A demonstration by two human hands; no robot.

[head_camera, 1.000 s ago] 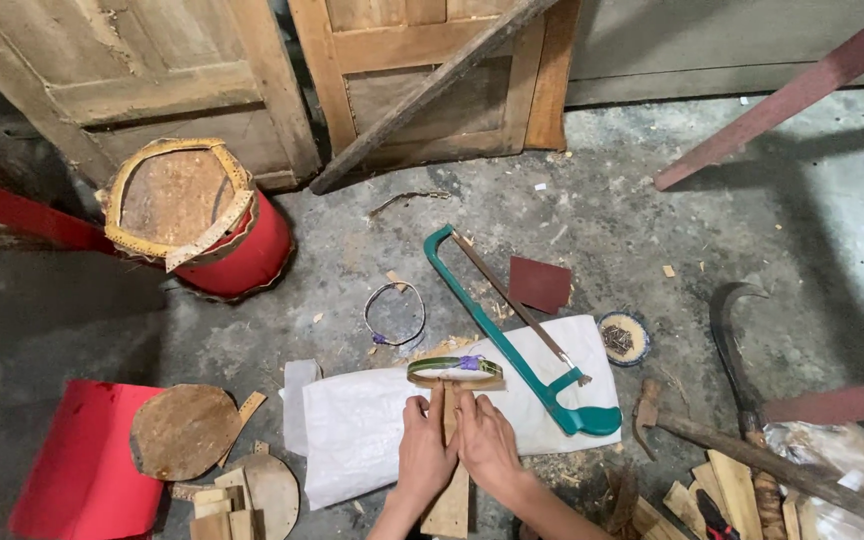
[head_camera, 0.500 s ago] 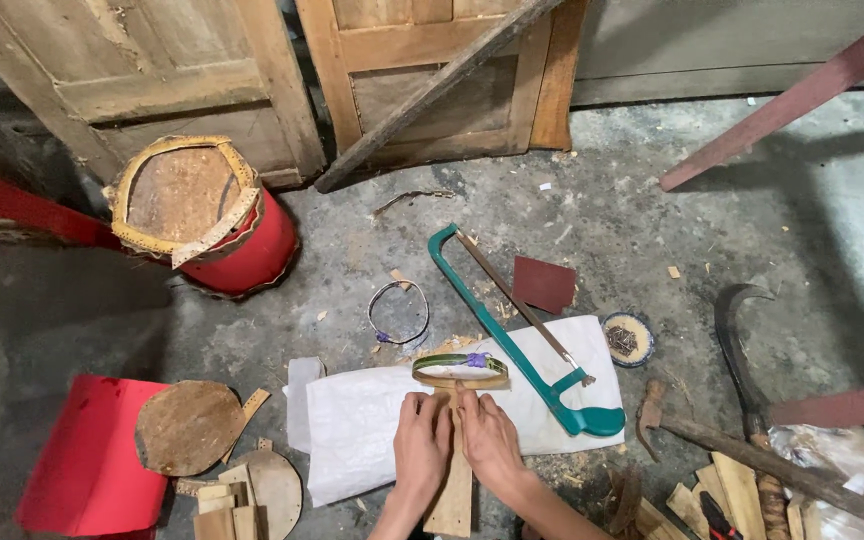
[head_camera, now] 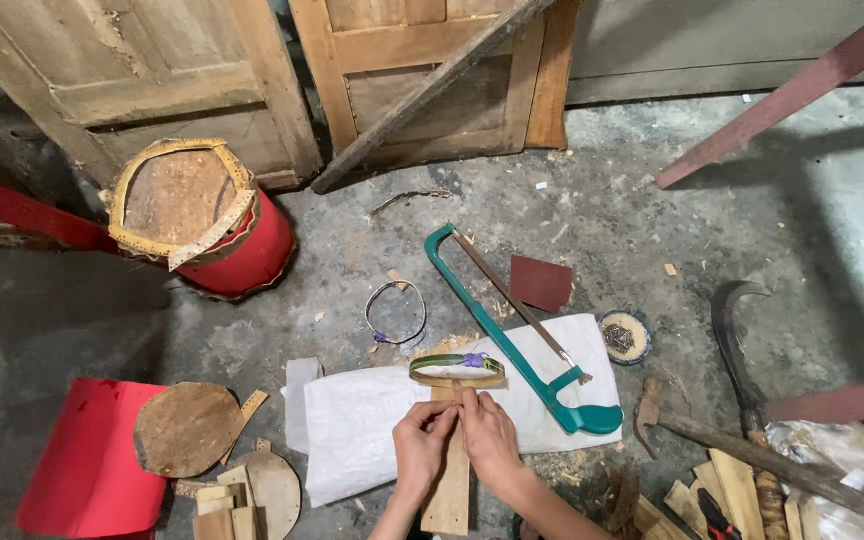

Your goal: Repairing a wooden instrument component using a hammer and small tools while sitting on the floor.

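Little has moved since earlier: my left hand (head_camera: 422, 432) and right hand (head_camera: 485, 435) stay pinched together on the wooden strip (head_camera: 449, 478), lower centre, below the bamboo ring (head_camera: 457, 367); keep grip steady.

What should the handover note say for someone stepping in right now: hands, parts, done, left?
Left hand: fingers pinched at the near edge of the band ring, over the wooden slat.
Right hand: fingers pinched at the same spot, touching the left.
Ring lies on the slat's far end, on the white sack; a purple tie sits on its far side.
Green hacksaw lies to the right, untouched. A second thin ring is on the floor beyond.
Done: ring formed and tied.
Left: whatever the fingers are working at the near edge; detail too small to tell.
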